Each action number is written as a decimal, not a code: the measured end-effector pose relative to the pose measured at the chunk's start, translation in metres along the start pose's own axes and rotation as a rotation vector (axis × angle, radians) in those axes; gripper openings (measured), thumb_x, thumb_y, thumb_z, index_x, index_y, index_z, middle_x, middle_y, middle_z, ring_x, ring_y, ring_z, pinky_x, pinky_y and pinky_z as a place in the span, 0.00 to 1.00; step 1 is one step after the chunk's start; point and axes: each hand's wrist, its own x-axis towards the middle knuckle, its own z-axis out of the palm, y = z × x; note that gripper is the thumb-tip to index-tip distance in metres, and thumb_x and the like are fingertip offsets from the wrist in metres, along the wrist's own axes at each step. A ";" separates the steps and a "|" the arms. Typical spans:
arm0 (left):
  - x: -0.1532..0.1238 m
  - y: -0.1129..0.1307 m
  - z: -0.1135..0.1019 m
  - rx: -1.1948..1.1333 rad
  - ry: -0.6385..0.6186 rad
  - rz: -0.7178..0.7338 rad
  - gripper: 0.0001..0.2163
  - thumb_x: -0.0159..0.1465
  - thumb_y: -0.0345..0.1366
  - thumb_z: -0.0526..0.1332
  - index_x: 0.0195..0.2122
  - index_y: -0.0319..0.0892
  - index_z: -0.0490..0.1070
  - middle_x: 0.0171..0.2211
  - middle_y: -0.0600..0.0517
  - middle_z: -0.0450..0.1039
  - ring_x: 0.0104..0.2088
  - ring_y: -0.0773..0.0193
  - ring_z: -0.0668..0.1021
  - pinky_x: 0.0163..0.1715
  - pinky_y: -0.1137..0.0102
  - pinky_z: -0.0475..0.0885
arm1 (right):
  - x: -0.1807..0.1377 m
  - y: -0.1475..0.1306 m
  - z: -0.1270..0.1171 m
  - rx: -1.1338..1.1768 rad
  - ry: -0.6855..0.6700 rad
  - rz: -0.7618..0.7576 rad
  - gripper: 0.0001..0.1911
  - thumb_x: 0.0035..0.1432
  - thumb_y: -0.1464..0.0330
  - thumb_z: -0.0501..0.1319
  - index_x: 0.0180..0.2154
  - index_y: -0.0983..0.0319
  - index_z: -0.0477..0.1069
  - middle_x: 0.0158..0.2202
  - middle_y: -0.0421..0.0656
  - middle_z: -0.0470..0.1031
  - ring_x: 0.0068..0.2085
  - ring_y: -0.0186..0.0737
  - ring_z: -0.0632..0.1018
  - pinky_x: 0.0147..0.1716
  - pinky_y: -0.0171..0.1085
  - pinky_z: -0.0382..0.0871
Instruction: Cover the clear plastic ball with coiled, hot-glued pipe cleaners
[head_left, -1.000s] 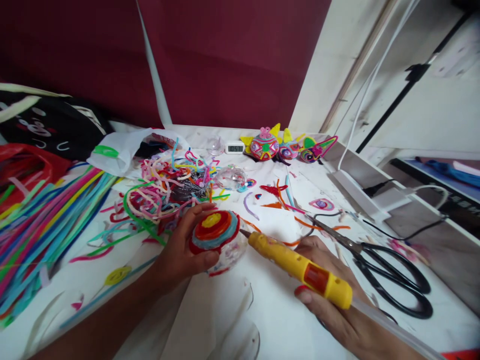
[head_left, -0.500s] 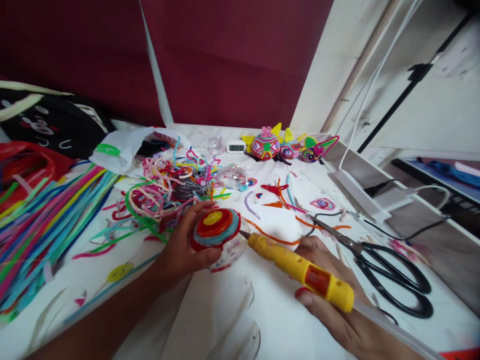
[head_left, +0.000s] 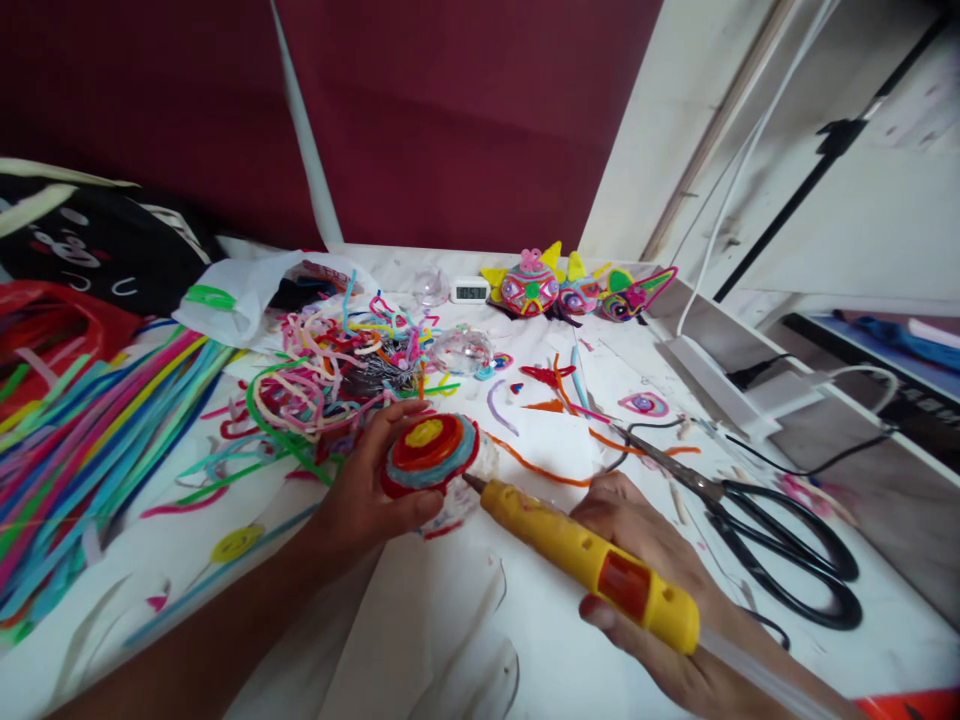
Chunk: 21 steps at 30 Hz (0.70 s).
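Observation:
My left hand (head_left: 382,480) grips a clear plastic ball (head_left: 457,510) whose top is wrapped in rings of fuzzy pipe cleaner (head_left: 435,450), yellow in the centre, then red, orange, blue and dark red. In my right hand (head_left: 652,570) is a yellow hot glue gun (head_left: 592,560) with a clear glue stick (head_left: 750,670) trailing from its back. The dark nozzle points left, right by the dark red rim of the ball; whether it touches I cannot tell. An orange pipe cleaner (head_left: 536,468) lies on the table just behind the nozzle.
Black-handled scissors (head_left: 787,540) lie open at the right. Left, a tangle of pipe cleaners (head_left: 330,380) and a long bundle of them (head_left: 127,430) spread out. Decorated balls (head_left: 529,285) and a small digital clock (head_left: 470,290) stand at the back, a power strip (head_left: 727,385) at right.
The glue gun has shifted left and slightly down, its nozzle now lower along the ball's rim. The left hand and ball have barely moved.

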 end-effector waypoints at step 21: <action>0.023 0.001 -0.022 0.123 0.383 0.187 0.30 0.50 0.45 0.75 0.52 0.53 0.67 0.53 0.53 0.75 0.52 0.53 0.77 0.56 0.59 0.72 | 0.010 0.001 0.024 -0.107 -0.474 0.182 0.19 0.63 0.72 0.63 0.56 0.66 0.68 0.53 0.56 0.73 0.51 0.51 0.77 0.52 0.51 0.76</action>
